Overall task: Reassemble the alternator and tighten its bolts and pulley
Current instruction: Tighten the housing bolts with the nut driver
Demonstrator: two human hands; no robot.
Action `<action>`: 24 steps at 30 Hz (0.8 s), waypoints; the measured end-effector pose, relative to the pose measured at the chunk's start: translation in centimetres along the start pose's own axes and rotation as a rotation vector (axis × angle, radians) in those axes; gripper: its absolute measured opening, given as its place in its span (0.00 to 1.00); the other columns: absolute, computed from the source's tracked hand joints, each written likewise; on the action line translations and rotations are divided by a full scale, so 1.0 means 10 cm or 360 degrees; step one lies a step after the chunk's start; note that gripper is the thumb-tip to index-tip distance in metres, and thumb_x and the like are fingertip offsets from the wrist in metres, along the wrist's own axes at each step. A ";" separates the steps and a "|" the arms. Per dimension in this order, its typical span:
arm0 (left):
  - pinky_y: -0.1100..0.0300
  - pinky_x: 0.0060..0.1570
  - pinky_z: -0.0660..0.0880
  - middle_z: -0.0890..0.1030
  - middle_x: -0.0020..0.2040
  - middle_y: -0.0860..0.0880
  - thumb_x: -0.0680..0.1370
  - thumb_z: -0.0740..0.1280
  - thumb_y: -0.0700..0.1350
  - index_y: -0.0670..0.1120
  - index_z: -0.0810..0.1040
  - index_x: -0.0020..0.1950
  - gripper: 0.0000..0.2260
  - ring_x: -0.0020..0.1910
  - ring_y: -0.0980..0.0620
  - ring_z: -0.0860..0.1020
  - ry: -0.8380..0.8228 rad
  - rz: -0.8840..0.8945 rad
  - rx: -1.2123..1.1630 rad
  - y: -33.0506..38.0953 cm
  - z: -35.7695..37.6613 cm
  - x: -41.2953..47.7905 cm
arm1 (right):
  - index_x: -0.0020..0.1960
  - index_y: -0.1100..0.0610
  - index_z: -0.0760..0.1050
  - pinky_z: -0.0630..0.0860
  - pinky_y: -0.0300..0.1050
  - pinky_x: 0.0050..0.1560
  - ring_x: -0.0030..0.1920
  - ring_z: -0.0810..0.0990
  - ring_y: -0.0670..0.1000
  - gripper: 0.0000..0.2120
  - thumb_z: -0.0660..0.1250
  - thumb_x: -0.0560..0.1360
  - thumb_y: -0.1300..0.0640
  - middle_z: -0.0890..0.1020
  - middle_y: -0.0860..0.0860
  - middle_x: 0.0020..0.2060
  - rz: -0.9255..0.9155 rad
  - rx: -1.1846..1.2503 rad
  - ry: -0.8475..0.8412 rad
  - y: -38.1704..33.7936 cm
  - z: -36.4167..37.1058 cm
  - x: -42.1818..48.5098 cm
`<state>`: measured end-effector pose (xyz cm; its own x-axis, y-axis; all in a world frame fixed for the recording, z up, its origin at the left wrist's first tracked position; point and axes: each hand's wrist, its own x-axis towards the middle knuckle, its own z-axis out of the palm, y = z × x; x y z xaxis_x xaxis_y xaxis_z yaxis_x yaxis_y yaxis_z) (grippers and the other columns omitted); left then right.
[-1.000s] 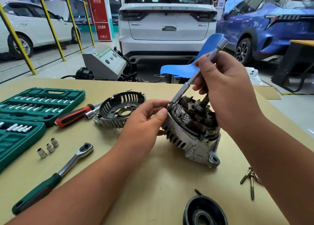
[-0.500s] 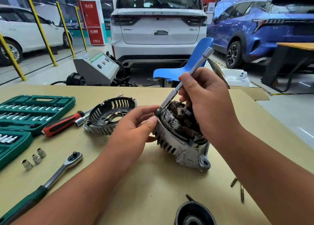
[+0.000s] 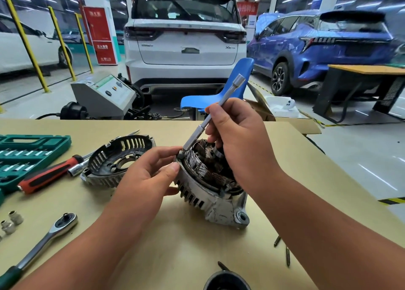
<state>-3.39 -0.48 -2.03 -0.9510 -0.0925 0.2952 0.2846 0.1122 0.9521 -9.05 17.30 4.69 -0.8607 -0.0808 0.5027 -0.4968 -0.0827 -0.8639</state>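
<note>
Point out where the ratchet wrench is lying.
In the head view, the ratchet wrench lies on the table's lower left, just right of the loose sockets and below the red-handled driver.

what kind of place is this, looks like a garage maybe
Most likely a car repair workshop: a white SUV and a blue car stand parked indoors behind the workbench, which carries a socket set case, a ratchet and an opened alternator.

Ext. bar on alternator (tilted)

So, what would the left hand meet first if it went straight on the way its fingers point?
Probably the rim of the silver finned alternator housing, which the left hand seems to be pinching.
</note>
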 end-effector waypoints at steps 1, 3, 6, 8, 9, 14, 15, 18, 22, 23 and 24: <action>0.50 0.49 0.84 0.87 0.57 0.56 0.77 0.66 0.50 0.64 0.84 0.59 0.14 0.53 0.54 0.86 0.0001 0.0000 -0.0003 0.00 0.00 0.00 | 0.47 0.60 0.78 0.73 0.39 0.33 0.32 0.77 0.47 0.11 0.67 0.84 0.55 0.81 0.50 0.33 0.0001 0.0002 -0.0007 0.00 0.00 0.00; 0.48 0.50 0.84 0.87 0.57 0.56 0.77 0.66 0.50 0.64 0.84 0.59 0.14 0.53 0.54 0.86 0.0005 -0.0003 -0.0007 0.02 0.01 -0.01 | 0.46 0.59 0.78 0.74 0.38 0.33 0.32 0.77 0.47 0.10 0.67 0.84 0.56 0.81 0.50 0.33 -0.0001 0.0013 -0.0012 0.00 0.00 0.00; 0.46 0.51 0.84 0.87 0.58 0.56 0.80 0.69 0.45 0.63 0.84 0.58 0.13 0.53 0.54 0.86 0.0019 -0.0016 0.0000 0.02 0.01 -0.01 | 0.48 0.55 0.80 0.74 0.38 0.33 0.33 0.78 0.47 0.08 0.66 0.84 0.56 0.81 0.49 0.33 -0.0003 0.0044 -0.0009 0.01 0.00 0.00; 0.45 0.52 0.84 0.87 0.58 0.56 0.84 0.67 0.39 0.62 0.84 0.58 0.17 0.53 0.52 0.86 0.0027 -0.0042 0.0018 0.03 0.01 -0.01 | 0.51 0.53 0.82 0.74 0.37 0.33 0.33 0.78 0.46 0.08 0.64 0.85 0.56 0.82 0.48 0.33 0.0004 0.0070 -0.0004 0.02 0.00 0.00; 0.44 0.53 0.84 0.87 0.58 0.55 0.85 0.66 0.38 0.62 0.84 0.59 0.18 0.53 0.51 0.86 0.0026 -0.0054 0.0024 0.03 0.01 -0.02 | 0.52 0.52 0.83 0.74 0.37 0.34 0.33 0.78 0.46 0.09 0.63 0.85 0.56 0.82 0.48 0.33 0.0003 0.0062 -0.0002 0.02 -0.01 0.00; 0.41 0.54 0.84 0.87 0.58 0.54 0.85 0.65 0.37 0.57 0.84 0.61 0.17 0.53 0.49 0.86 0.0045 -0.0087 0.0024 0.06 0.01 -0.02 | 0.54 0.50 0.84 0.75 0.36 0.35 0.34 0.78 0.46 0.11 0.62 0.86 0.56 0.82 0.49 0.35 -0.0007 0.0026 -0.0003 0.04 -0.01 0.00; 0.40 0.55 0.84 0.87 0.59 0.54 0.85 0.65 0.36 0.57 0.84 0.62 0.16 0.54 0.49 0.86 0.0048 -0.0093 0.0026 0.06 0.01 -0.02 | 0.54 0.50 0.84 0.75 0.35 0.35 0.34 0.78 0.46 0.12 0.62 0.86 0.55 0.82 0.49 0.35 -0.0007 0.0018 -0.0009 0.04 -0.01 0.01; 0.39 0.55 0.83 0.87 0.59 0.55 0.85 0.65 0.36 0.56 0.83 0.63 0.16 0.54 0.50 0.85 0.0044 -0.0109 0.0040 0.09 0.02 -0.03 | 0.54 0.51 0.84 0.75 0.36 0.35 0.34 0.78 0.46 0.12 0.62 0.86 0.55 0.82 0.49 0.35 0.0000 0.0027 -0.0026 0.04 -0.02 0.01; 0.38 0.56 0.83 0.86 0.59 0.56 0.85 0.65 0.35 0.55 0.83 0.63 0.17 0.55 0.50 0.85 0.0057 -0.0128 0.0046 0.12 0.03 -0.04 | 0.50 0.53 0.83 0.75 0.36 0.34 0.33 0.77 0.46 0.10 0.64 0.86 0.55 0.81 0.49 0.34 0.0004 0.0035 -0.0024 0.03 -0.01 0.00; 0.38 0.56 0.83 0.86 0.59 0.56 0.84 0.65 0.35 0.55 0.83 0.64 0.17 0.55 0.50 0.85 0.0056 -0.0121 0.0051 0.12 0.03 -0.04 | 0.49 0.55 0.81 0.75 0.37 0.34 0.33 0.77 0.47 0.10 0.65 0.85 0.55 0.81 0.49 0.34 -0.0001 0.0029 -0.0019 0.03 -0.01 0.00; 0.40 0.55 0.83 0.86 0.59 0.56 0.84 0.65 0.35 0.55 0.83 0.64 0.17 0.54 0.51 0.85 0.0056 -0.0108 0.0053 0.12 0.04 -0.04 | 0.48 0.57 0.80 0.74 0.37 0.34 0.33 0.77 0.47 0.10 0.65 0.85 0.55 0.81 0.49 0.33 -0.0006 0.0023 -0.0014 0.02 -0.01 0.00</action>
<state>-2.72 0.08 -1.08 -0.9629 -0.1355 0.2332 0.2148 0.1374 0.9669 -9.21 17.41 4.50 -0.8577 -0.0894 0.5064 -0.4985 -0.0971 -0.8614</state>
